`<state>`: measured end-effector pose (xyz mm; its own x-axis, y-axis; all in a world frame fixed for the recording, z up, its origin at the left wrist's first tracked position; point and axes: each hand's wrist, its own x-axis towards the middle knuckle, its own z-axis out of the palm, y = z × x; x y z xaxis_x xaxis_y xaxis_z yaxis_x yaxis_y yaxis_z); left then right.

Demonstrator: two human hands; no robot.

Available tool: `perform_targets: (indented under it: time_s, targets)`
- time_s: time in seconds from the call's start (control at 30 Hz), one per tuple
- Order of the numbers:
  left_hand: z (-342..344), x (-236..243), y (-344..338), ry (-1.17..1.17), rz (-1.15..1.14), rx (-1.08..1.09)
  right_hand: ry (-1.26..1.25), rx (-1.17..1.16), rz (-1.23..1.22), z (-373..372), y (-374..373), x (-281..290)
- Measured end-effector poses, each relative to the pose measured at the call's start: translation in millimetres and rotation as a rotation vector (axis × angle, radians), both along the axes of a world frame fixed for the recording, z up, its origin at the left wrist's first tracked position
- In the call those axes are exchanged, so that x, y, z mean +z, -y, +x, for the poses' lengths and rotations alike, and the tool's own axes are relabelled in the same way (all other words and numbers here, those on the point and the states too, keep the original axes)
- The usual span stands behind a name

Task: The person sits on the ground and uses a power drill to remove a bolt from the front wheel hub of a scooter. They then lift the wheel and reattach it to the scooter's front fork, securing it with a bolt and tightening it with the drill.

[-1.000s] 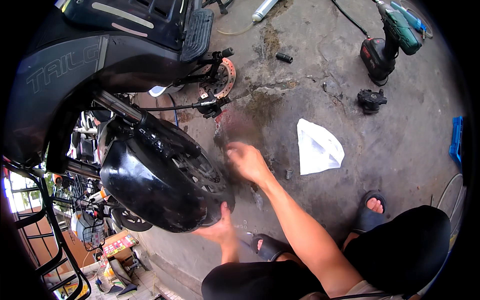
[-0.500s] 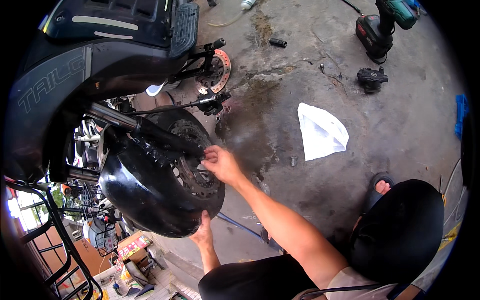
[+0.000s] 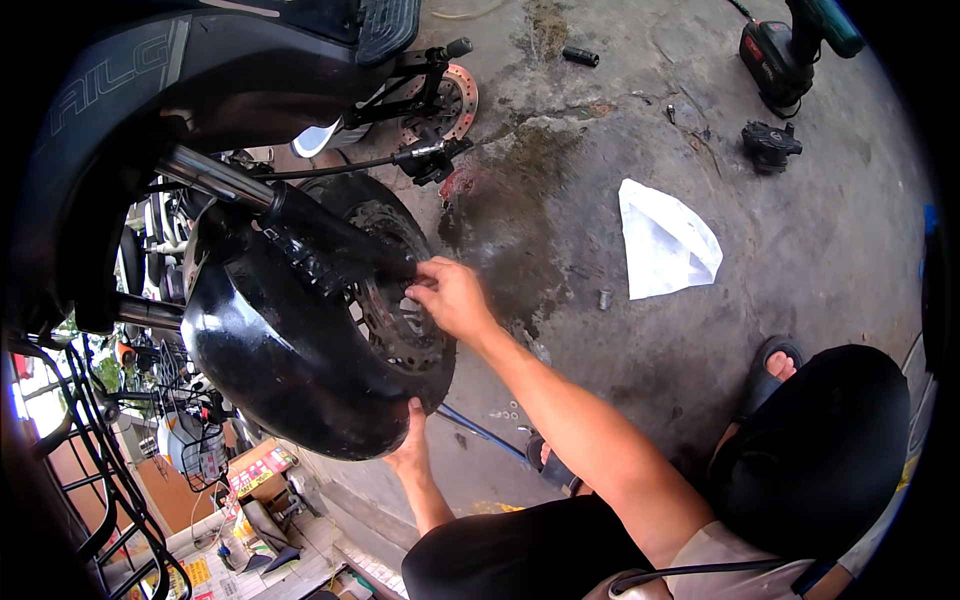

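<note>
Fingers (image 3: 431, 269) of right hand (image 3: 457, 302), earlier away, now pinched at fork (image 3: 345, 238) end, contents unclear; left hand (image 3: 411, 450) around mudguard (image 3: 290, 370) edge

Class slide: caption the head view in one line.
Left hand on the glossy black fender, right hand at the lower end of the fork leg, white sheet on the stained floor.

Outlined lettering (image 3: 112, 88) on dark scooter panel (image 3: 260, 92); print on red-yellow box (image 3: 262, 470), drill battery (image 3: 775, 68)

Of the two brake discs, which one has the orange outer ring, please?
The upper disc, near the black footboard. The lower disc, beside the right hand, looks grey.
</note>
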<state>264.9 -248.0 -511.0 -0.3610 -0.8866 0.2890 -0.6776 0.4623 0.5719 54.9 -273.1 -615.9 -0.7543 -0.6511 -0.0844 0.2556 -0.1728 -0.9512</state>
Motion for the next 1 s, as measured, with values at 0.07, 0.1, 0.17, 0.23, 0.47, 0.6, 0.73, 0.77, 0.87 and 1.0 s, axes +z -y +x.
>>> perform_targets:
  time_s: [0.07,0.1,0.17,0.23,0.47,0.6,0.73,0.77,0.87,1.0]
  targets:
    - [3,2,-1,0.001,0.007,-0.002,0.192,0.051,-0.018,0,1,6]
    - [4,2,-1,0.019,-0.02,-0.018,0.289,0.078,-0.027,0,2,8]
    - [1,4,-3,0.03,-0.012,-0.006,0.308,0.12,-0.043,-4,-1,7]
    - [-3,7,-6,0.015,0.055,0.045,0.329,0.157,-0.066,-8,-1,3]
    - [14,0,-1,0.072,-0.022,0.044,0.339,0.106,-0.052,-1,2,1]
    - [7,0,0,0.06,0.001,0.027,0.332,0.058,-0.068,1,3,-2]
    - [11,0,1,0.151,-0.022,-0.015,0.305,0.056,-0.039,1,3,-1]
    - [12,1,0,0.139,-0.034,-0.011,0.296,0.064,-0.028,3,3,1]
    - [11,3,-4,0.121,-0.058,0.006,0.326,0.053,0.014,7,4,8]
    - [5,0,-1,0.133,-0.048,0.034,0.298,0.039,0.054,3,3,4]
